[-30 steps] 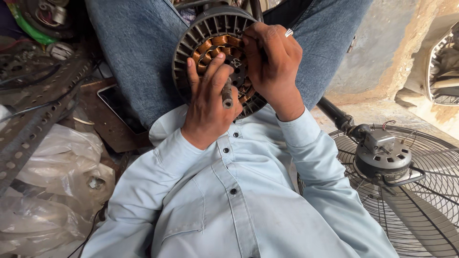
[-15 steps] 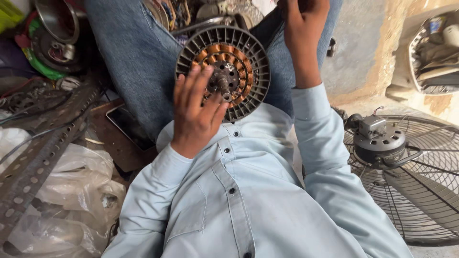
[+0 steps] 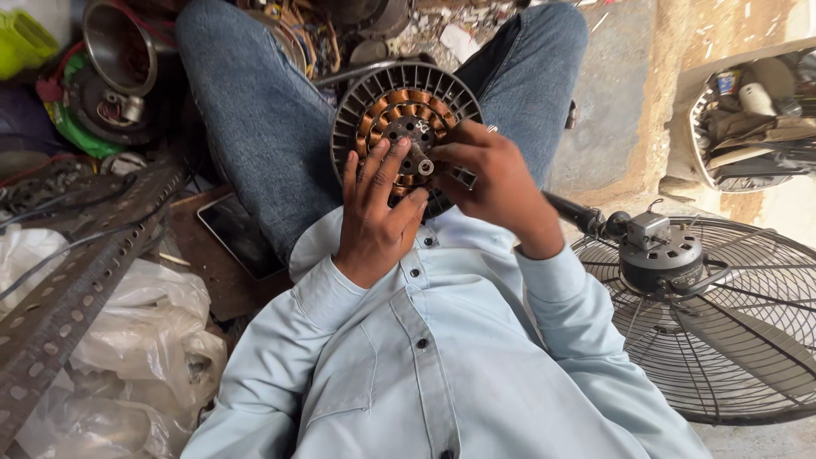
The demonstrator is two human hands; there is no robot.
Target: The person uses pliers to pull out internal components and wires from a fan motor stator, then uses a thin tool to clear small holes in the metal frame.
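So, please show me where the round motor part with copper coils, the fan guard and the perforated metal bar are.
motor part (image 3: 387, 93): head view, on its finned outer ring.
fan guard (image 3: 748, 357): head view, on its wire grille.
perforated metal bar (image 3: 76, 289): head view, on its flat face.

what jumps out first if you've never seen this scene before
The eye lands on the round finned motor stator with copper windings, propped on the person's lap at top centre. The left hand lies flat against its face while the right hand pinches a small metal part at its hub. At the lower right lies a large wire fan guard with a motor at its middle.
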